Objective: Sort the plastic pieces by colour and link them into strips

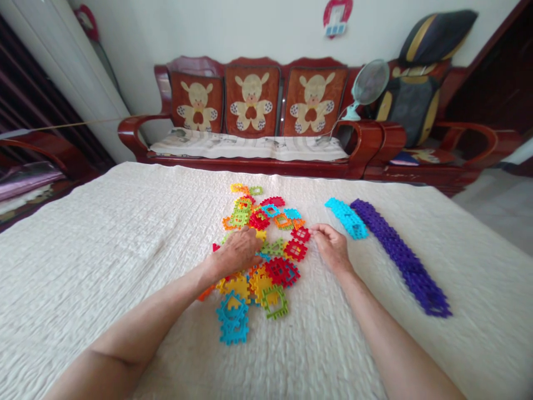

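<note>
Red, yellow, green, orange and blue plastic pieces [262, 280] with notched edges lie in a loose, overlapping heap on the pale quilted cover [104, 250], and I have them near the middle of my head view. My left hand [239, 251] is over the left part of the heap, palm down, fingers bent towards the pieces — I cannot tell whether it grips one. My right hand [333, 248] is at the other side, thumb and forefinger set narrow at the edge of a small red square [300, 234]; whether they pinch it, I cannot tell. Nearest me, a light-blue piece [234, 331] lies at the heap's end, with a green frame [275, 303] to its right. Beyond my right hand I see a turquoise row [347, 218] and, just beside it, a longer purple row [400, 255] slanting towards me. Past the cover stands a wooden sofa [250, 165] with three bear-patterned cushions [251, 103] — a pale fan [370, 82] is by its right armrest
</note>
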The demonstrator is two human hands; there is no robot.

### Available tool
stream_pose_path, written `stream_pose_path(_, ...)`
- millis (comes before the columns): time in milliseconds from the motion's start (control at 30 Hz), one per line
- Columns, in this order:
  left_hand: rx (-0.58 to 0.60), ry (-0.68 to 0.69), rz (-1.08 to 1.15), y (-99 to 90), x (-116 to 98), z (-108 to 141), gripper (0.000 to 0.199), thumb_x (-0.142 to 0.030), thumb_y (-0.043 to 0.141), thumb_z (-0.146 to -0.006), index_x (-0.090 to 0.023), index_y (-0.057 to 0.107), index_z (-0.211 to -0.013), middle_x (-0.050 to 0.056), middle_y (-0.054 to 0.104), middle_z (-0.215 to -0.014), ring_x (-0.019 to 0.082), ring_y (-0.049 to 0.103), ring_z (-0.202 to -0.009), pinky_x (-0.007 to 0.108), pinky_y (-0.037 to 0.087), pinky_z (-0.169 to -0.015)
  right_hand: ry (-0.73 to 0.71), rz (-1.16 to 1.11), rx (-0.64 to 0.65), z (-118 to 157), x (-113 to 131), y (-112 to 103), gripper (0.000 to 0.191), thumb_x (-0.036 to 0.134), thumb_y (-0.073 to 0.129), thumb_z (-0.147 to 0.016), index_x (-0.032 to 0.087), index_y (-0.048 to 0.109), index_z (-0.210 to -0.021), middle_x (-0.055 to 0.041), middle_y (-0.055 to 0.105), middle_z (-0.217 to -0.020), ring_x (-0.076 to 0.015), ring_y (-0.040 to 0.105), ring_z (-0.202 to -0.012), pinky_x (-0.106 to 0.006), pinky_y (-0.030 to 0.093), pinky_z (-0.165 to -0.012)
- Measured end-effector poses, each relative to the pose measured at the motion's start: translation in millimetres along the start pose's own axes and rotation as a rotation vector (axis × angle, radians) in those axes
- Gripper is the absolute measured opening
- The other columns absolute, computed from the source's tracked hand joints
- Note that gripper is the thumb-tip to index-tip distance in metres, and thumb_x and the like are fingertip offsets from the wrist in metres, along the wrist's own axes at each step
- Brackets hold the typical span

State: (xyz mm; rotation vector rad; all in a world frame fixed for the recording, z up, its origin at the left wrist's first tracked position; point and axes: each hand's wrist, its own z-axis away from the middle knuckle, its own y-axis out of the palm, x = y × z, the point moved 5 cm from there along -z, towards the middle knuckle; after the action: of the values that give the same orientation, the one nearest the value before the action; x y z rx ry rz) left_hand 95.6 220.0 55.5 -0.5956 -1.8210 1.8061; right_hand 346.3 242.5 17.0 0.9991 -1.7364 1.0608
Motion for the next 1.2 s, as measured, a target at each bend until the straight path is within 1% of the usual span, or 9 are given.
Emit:
stream_pose_path(133,0.02,-0.039,0.006,-1.3,2.4,-1.3,0.029,-0.047,0.06,-0.083,-0.019,0.064,-0.093,0.009,0.06,-0.095,0.026,0.055,-0.095,0.033,0.045,-0.074,0.02,-0.023,-0.017,-0.1,-0.6,-0.6,0.023,0.038,0.06,-0.071,0.018,0.068,-0.08,-0.0031,0.07,-0.076,-0.0179,0.061,-0.071,-0.03,0.047,-0.07)
stream_pose_path(333,0.041,-0.014,0.002,2.6,3.5,-3.8,0.023,-0.038,0.059,-0.083,-0.02,0.063,-0.097,0.008,0.062,-0.094,0.023,0.056,-0.094,0.031,0.045,-0.073,0.005,-0.041,-0.015,-0.1,-1.7,0.1,0.023,0.037,0.06,-0.072,0.018,0.068,-0.081,-0.0034,0.071,-0.078,-0.0189,0.062,-0.075,-0.031,0.048,-0.075)
stream_pose_path(533,0.007,-0.024,-0.058,2.8,-1.5,0.6,0.02,-0.035,0.054,-0.086,-0.018,0.063,-0.088,0.01,0.062,-0.093,0.024,0.056,-0.097,0.035,0.045,-0.08,0.009,-0.029,-0.006,-1.5,-5.5,0.7,0.023,0.038,0.061,-0.072,0.018,0.069,-0.081,-0.0039,0.071,-0.078,-0.0191,0.062,-0.074,-0.03,0.048,-0.073)
stream_pose_path(700,0.039,-0.074,-0.03,1.9,-2.7,1.9,0.019,-0.035,0.058,-0.083,-0.018,0.064,-0.089,0.01,0.063,-0.096,0.026,0.057,-0.097,0.035,0.047,-0.078,-0.009,-0.048,-0.015,-1.0,-2.1,0.3,0.022,0.038,0.06,-0.071,0.019,0.068,-0.078,-0.0027,0.071,-0.074,-0.0189,0.062,-0.071,-0.029,0.048,-0.069)
stream_pose_path(833,0.024,-0.083,-0.037,1.7,-1.6,-0.5,0.014,-0.03,0.056,-0.081,-0.019,0.064,-0.085,0.009,0.066,-0.092,0.025,0.06,-0.095,0.034,0.047,-0.077,-0.013,-0.056,-0.023,0.4,1.8,0.3,0.021,0.039,0.06,-0.071,0.019,0.068,-0.076,-0.002,0.07,-0.072,-0.0191,0.062,-0.069,-0.029,0.049,-0.068)
stream_pose_path(933,0.031,-0.118,0.056,-3.3,5.7,-4.0,0.012,-0.026,0.055,-0.078,-0.019,0.065,-0.082,0.007,0.068,-0.088,0.022,0.063,-0.088,0.03,0.046,-0.072,0.005,-0.066,-0.025,1.1,1.7,0.5,0.021,0.038,0.06,-0.07,0.019,0.067,-0.075,-0.0015,0.07,-0.072,-0.0186,0.062,-0.068,-0.029,0.049,-0.067)
stream_pose_path(1033,0.025,-0.207,0.167,-15.0,19.1,-5.8,0.015,-0.028,0.053,-0.078,-0.021,0.065,-0.084,0.005,0.07,-0.084,0.019,0.065,-0.077,0.027,0.043,-0.066,-0.001,-0.077,-0.019,1.7,1.3,1.1,0.02,0.037,0.06,-0.071,0.019,0.067,-0.076,-0.002,0.07,-0.074,-0.0187,0.062,-0.07,-0.029,0.049,-0.07)
stream_pose_path(1133,-0.034,-0.32,0.174,-26.6,32.9,-5.0,0.017,-0.032,0.05,-0.08,-0.021,0.063,-0.083,0.003,0.07,-0.076,0.017,0.064,-0.07,0.025,0.04,-0.061,-0.02,-0.081,-0.017,1.6,0.7,1.3,0.02,0.036,0.059,-0.072,0.019,0.068,-0.076,-0.0024,0.07,-0.077,-0.0192,0.063,-0.074,-0.03,0.049,-0.073)
stream_pose_path(1200,-0.084,-0.372,0.162,-29.4,38.4,-5.7,0.015,-0.03,0.049,-0.08,-0.021,0.061,-0.081,0.002,0.068,-0.071,0.016,0.063,-0.066,0.024,0.038,-0.059,-0.012,-0.094,-0.033,0.3,-1.6,0.0,0.02,0.036,0.058,-0.072,0.019,0.068,-0.077,-0.0027,0.071,-0.077,-0.0193,0.063,-0.074,-0.03,0.049,-0.073)
